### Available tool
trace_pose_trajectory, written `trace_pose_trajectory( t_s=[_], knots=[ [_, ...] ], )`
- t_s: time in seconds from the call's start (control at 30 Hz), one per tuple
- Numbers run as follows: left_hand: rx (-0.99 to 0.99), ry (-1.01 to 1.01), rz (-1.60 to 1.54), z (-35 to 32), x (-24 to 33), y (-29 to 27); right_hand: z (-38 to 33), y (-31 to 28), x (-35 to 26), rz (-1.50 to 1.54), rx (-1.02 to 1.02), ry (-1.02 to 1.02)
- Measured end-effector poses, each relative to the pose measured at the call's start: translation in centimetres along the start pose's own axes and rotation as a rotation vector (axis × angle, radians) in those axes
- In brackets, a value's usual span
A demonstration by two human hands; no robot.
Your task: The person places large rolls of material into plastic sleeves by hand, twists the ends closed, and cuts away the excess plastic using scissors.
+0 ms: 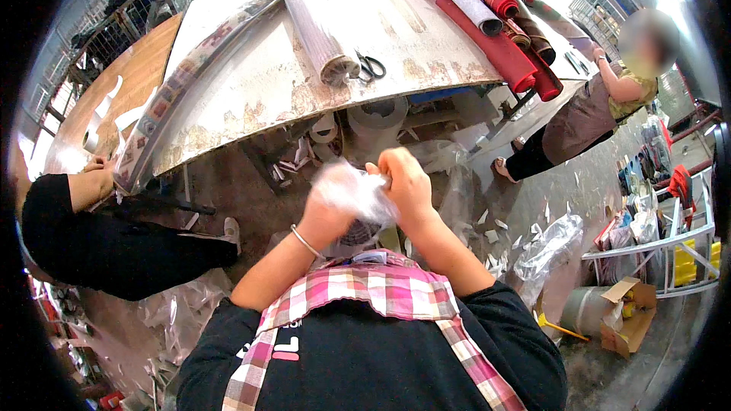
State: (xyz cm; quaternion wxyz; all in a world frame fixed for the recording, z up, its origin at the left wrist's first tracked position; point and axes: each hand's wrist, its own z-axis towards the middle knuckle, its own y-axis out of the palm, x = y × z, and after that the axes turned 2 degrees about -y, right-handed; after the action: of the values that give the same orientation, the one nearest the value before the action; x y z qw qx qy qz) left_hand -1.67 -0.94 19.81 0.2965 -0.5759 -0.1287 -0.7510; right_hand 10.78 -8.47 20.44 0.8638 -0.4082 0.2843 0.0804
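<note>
- Setting: workshop floor with a worn white worktable (251,84) as the landmark
- Left hand (324,217): raised in front of the table's near edge, fingers closed on a crumpled clear plastic bag (352,192)
- Right hand (403,183): just beside the left, pinching the bag's top edge
- On the table: scissors (371,67), a clear-wrapped roll (312,23), red fabric rolls (495,38) at its right end
- Left of the table: another person's sleeve (53,205)

left hand (324,217): fingers hidden behind crumpled clear plastic (352,192) | right hand (403,183): fingertips buried in same plastic | grip unreadable | rolls under surface (251,84) beyond hands: partly hidden
</note>
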Motion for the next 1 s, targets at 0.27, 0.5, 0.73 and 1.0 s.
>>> trace_pose_trajectory(
  t_s=[0.27,0.5,0.73,1.0],
  knots=[
    [-0.347,-0.622,-0.523,2.0,0.4,-2.3,1.4,-2.9,-0.3,-0.258,-0.052,-0.837],
    [0.275,-0.191,0.405,0.6,1.6,-0.3,0.4,-2.1,-0.5,0.123,-0.172,-0.293],
    [0.23,0.338,0.664,1.2,4.1,-1.9,1.8,-3.9,-3.3,1.257,-0.329,0.433],
    [0.06,-0.423,-0.851,2.4,2.7,-2.6,2.1,-1.0,-1.0,0.383,-0.23,0.035]
  ],
)
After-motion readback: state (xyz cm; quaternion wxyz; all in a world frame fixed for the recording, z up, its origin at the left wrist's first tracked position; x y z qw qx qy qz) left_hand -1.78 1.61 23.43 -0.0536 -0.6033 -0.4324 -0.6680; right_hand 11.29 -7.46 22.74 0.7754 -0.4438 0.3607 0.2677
